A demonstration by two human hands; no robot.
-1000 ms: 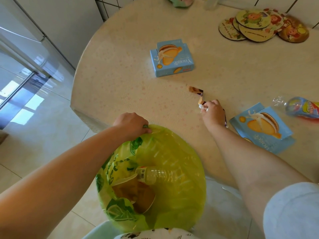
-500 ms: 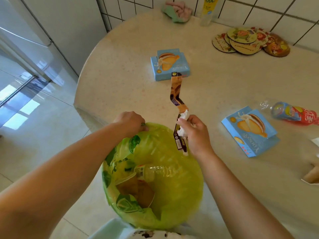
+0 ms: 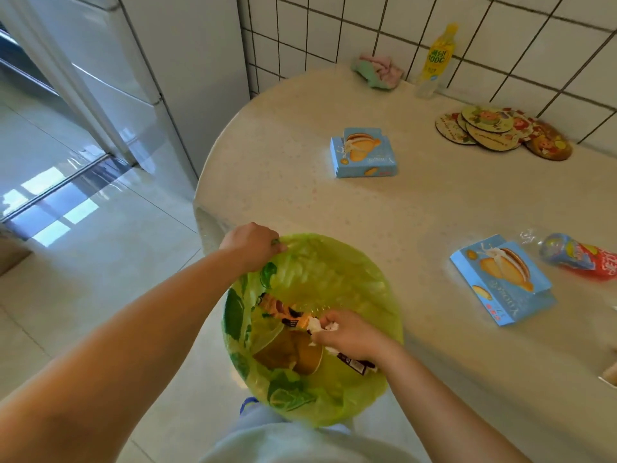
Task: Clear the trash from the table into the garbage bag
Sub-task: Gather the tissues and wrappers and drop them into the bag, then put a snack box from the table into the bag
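Note:
A green garbage bag (image 3: 350, 265) hangs open at the table's near edge. My left hand (image 3: 250, 243) grips its far rim. Inside the bag's mouth, my right hand (image 3: 350, 335) holds a long brown and orange wrapper strip (image 3: 283, 312) together with a bit of white tissue (image 3: 329, 327). One end of the strip points left into the bag, the other sticks out under my wrist. Brown trash lies deeper in the bag. On the table (image 3: 334, 208) lie two blue snack boxes (image 3: 364, 153) (image 3: 500, 279) and a crumpled colourful plastic wrapper (image 3: 577, 255).
At the back by the tiled wall stand a yellow drink bottle (image 3: 435, 61), a pink and green cloth (image 3: 377, 73) and a pile of round picture coasters (image 3: 500, 132). A white fridge (image 3: 150, 61) stands left of the table. Glossy floor tiles lie to the left.
My right hand lifted the wrapper strip and tissue off the table, carried them over the bag's rim and lowered them into the bag. My left hand kept its grip on the rim.

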